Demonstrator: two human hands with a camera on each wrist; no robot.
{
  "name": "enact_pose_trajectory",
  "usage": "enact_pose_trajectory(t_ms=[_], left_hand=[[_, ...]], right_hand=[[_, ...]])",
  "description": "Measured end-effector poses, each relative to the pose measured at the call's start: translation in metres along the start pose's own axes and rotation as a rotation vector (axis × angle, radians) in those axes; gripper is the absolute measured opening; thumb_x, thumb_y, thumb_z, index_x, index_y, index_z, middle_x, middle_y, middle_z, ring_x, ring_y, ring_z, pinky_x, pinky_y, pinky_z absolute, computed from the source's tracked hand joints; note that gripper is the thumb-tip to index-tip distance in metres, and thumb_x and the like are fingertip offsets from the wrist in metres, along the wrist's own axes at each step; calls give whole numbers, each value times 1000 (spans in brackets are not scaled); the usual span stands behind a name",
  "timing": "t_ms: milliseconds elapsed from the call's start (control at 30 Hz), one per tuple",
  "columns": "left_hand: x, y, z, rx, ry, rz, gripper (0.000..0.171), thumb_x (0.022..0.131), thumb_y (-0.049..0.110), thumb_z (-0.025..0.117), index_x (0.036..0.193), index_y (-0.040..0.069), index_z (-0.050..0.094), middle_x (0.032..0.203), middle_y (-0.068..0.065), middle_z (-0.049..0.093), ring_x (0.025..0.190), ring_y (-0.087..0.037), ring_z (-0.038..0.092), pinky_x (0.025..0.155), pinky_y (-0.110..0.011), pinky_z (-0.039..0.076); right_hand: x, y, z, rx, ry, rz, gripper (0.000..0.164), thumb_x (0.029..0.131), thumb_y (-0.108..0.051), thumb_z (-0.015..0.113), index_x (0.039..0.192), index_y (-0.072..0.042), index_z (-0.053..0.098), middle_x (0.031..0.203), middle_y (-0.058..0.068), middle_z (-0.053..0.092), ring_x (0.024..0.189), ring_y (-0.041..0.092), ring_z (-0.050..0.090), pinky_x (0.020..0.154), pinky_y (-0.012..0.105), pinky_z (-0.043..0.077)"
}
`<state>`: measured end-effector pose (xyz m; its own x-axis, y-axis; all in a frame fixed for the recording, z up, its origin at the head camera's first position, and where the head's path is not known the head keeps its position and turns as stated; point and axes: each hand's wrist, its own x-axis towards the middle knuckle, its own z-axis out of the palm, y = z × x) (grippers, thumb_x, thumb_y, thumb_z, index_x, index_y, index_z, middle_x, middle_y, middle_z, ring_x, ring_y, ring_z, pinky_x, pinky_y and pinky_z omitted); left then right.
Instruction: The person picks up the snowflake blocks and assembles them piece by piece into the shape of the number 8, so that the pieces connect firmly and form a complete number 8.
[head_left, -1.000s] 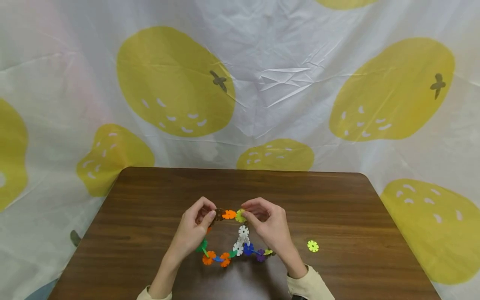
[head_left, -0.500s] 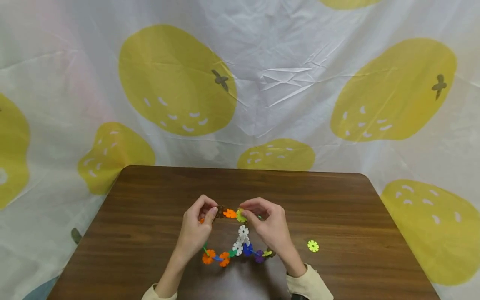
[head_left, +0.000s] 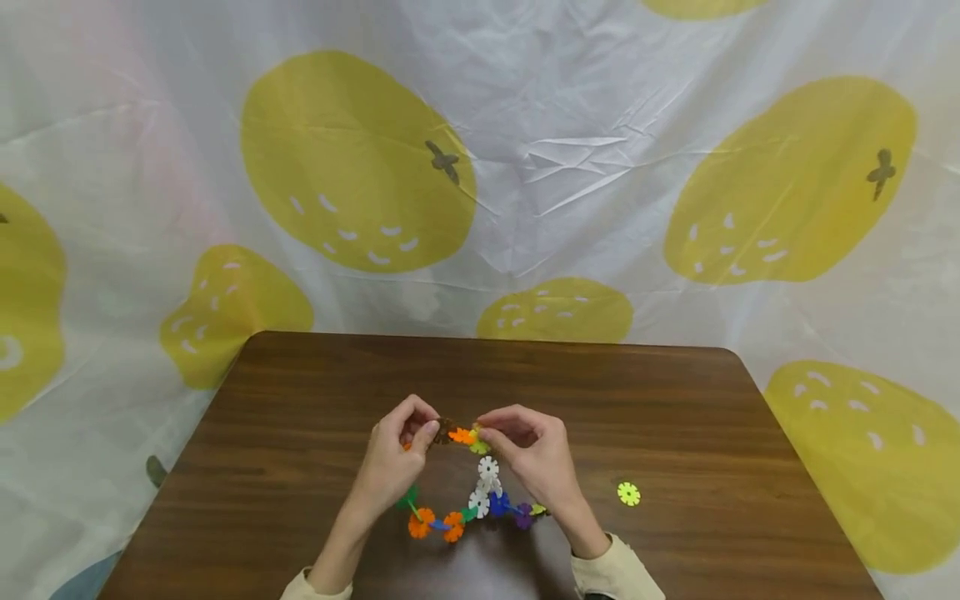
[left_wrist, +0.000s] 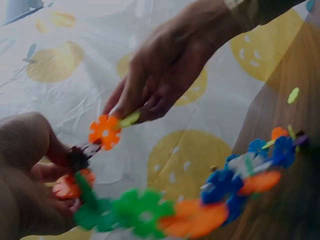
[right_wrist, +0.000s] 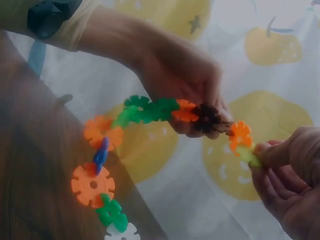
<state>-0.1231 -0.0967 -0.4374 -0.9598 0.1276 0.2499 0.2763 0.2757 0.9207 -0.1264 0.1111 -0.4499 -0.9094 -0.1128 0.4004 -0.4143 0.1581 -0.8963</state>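
Observation:
A chain of interlocking notched plastic discs, in orange, green, blue, white, purple and other colours, hangs between the two hands. My left hand pinches a dark brown disc of it between thumb and fingers. A second brown piece joins this to an orange disc. Beyond the orange one is a yellow-green disc, pinched at its edge by my right hand. White discs stand out mid-chain, with a blue disc beside them. Part of the chain near the right wrist is hidden.
A loose yellow-green disc lies on the dark wooden table, to the right of my right hand. Behind the table hangs a pale curtain printed with large yellow fruit.
Both hands keep their pinches. The right fingertips have shifted slightly on the yellow-green disc, and the orange disc beside it looks more tilted. The lower chain sways a little.

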Motion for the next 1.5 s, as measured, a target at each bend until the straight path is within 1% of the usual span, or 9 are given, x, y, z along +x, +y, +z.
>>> enact_pose_trajectory(t_ms=[167, 300, 433, 700, 867, 1100, 1200, 1333, 1500], left_hand=[[-3, -3, -10, 19, -93, -12, 6, 99, 7, 64, 98, 1, 63, 78, -6, 58, 67, -10, 50, 60, -19, 43], [-6, -5, -12, -3, -91, -25, 6, 98, 5, 64, 98, -1, 62, 80, -8, 59, 70, -9, 52, 60, -19, 43], [-7, -7, -10, -18, -74, -37, 5, 98, 4, 64, 98, -1, 62, 81, -9, 59, 70, -10, 53, 61, -19, 45], [-3, -5, -8, 17, -95, 75, 5, 95, 5, 69, 99, 7, 68, 85, -6, 63, 68, -9, 53, 59, -20, 47], [4, 0, 1, 36, -150, 116, 7, 95, 17, 73, 99, 12, 73, 89, -3, 67, 68, -9, 56, 60, -22, 49], [5, 2, 6, 102, -128, 45, 5, 94, 12, 72, 89, 14, 72, 74, 0, 63, 61, -10, 52, 56, -20, 44], [4, 1, 8, 122, -111, 11, 8, 94, 9, 71, 89, 15, 70, 74, 2, 61, 62, -10, 52, 57, -20, 43], [3, -2, 9, 129, -101, -18, 8, 95, 9, 70, 90, 14, 69, 76, 3, 62, 63, -9, 54, 59, -20, 45], [2, -5, 8, 128, -55, -7, 4, 95, 8, 70, 92, 10, 70, 77, 1, 64, 65, -9, 55, 61, -21, 47]], right_hand=[[-2, 3, 0, 102, 55, 70, 19, 83, -4, 82, 99, 2, 74, 91, 21, 76, 75, 10, 75, 70, 25, 61], [-5, 5, -1, 165, 35, 134, 20, 86, -3, 79, 102, 6, 73, 96, 27, 74, 79, 11, 76, 74, 27, 62], [-7, 7, -4, 140, -38, 142, 18, 90, -6, 75, 105, 4, 72, 96, 25, 73, 78, 11, 74, 76, 34, 63], [-7, 6, -5, 192, -69, 149, 16, 91, -3, 73, 102, 8, 69, 90, 31, 71, 71, 13, 74, 71, 42, 63], [-8, 7, -2, 231, -88, 148, 16, 92, -2, 72, 102, 9, 68, 89, 32, 70, 70, 12, 73, 70, 37, 63], [-11, 9, 0, 215, -139, 142, 17, 93, -6, 71, 104, 7, 69, 91, 29, 72, 75, 14, 75, 73, 42, 63], [-16, 10, -9, 96, -157, 151, 17, 94, -10, 72, 106, 2, 72, 96, 26, 74, 79, 11, 74, 76, 37, 63], [-26, 18, -35, -242, -107, 207, 14, 90, -12, 77, 102, -6, 74, 93, 11, 76, 78, 9, 70, 73, 24, 59], [-42, 33, -79, -671, -115, 321, 25, 83, -12, 82, 105, -7, 73, 102, 11, 72, 88, 25, 68, 78, 40, 57]])
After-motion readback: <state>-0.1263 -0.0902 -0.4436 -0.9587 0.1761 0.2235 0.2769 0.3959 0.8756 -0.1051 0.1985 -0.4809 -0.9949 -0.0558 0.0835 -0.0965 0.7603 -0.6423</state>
